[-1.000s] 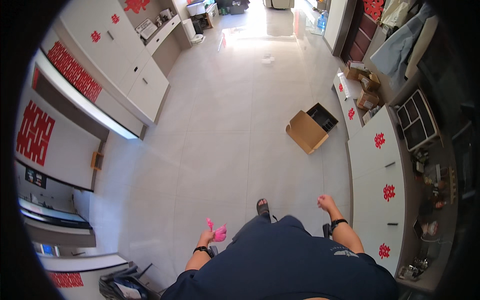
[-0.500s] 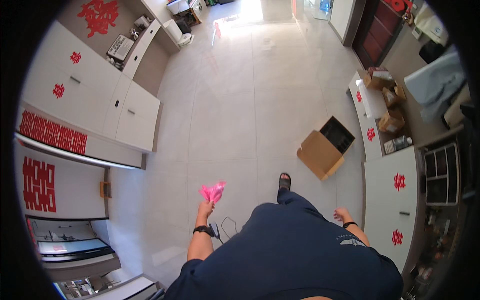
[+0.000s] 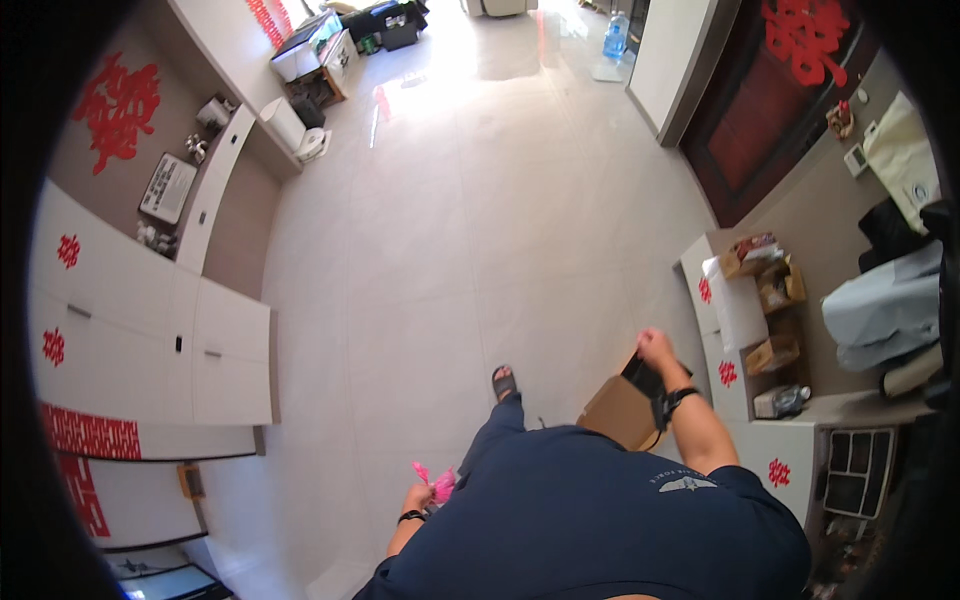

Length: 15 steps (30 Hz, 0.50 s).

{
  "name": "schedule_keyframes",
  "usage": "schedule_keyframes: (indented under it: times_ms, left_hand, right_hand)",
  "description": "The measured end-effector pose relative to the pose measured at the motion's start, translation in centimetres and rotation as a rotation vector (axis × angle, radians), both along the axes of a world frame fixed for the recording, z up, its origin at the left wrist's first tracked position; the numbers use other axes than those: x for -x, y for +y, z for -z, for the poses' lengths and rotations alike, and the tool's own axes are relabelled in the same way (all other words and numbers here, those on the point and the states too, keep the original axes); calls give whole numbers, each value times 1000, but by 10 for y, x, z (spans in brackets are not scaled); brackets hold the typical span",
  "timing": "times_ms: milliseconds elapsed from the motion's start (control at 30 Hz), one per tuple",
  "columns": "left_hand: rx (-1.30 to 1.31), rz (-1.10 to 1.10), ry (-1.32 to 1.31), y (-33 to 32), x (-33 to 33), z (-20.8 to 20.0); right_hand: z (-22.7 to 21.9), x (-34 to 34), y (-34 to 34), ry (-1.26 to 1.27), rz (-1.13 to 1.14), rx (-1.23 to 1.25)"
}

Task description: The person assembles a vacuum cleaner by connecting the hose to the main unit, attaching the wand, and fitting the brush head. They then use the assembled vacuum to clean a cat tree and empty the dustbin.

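Low beside my body, my left hand (image 3: 418, 497) grips a pink plastic bag (image 3: 443, 486), crumpled and partly hidden by my torso. My right hand (image 3: 655, 346) is held out in front on the right with its fingers curled in; nothing shows in them. Beneath that hand and forearm, an open cardboard box (image 3: 612, 408) with a dark inside lies on the floor. My arm and shirt cover part of it, and I cannot see any contact between hand and box. Dark bands circle both wrists.
My sandalled foot (image 3: 503, 381) is forward on the pale tiled floor (image 3: 450, 270). White cabinets (image 3: 130, 345) with red paper cut-outs line the left. Along the right, a low cabinet (image 3: 722, 375) bears small cartons (image 3: 775, 355) and a bottle (image 3: 782, 402). A dark red door (image 3: 760, 120) stands beyond.
I have stepped forward, so the box now sits closer to my body. My right hand has swung forward over it; my left hand, still with the pink bag, has swung back.
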<state>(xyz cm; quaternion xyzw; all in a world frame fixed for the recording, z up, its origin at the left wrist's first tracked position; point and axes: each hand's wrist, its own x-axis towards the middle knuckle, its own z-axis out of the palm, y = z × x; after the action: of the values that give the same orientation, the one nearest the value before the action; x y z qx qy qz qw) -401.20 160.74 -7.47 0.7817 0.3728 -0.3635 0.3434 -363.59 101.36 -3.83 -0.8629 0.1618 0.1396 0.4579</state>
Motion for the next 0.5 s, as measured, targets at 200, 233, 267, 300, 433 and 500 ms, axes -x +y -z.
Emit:
schedule_keyframes:
  times_ms: [200, 233, 267, 300, 433, 500]
  left_hand:
    - [98, 9, -54, 90, -298, 12]
    - [61, 27, -84, 100, -357, 10]
    - [72, 7, -178, 108, -405, 6]
    - [80, -18, -243, 114, -451, -1]
    - [28, -100, -342, 110, -623, -22]
    - [32, -89, -418, 93, -700, -31]
  right_hand:
    - [38, -40, -10, 393, 66, 32]
    - [38, -52, -18, 447, 137, 0]
    - [37, -61, -24, 434, 261, -99]
    - [38, -76, -31, 493, 333, -120]
    - [51, -157, -63, 612, 446, -82]
    - [60, -218, -83, 620, 451, -77]
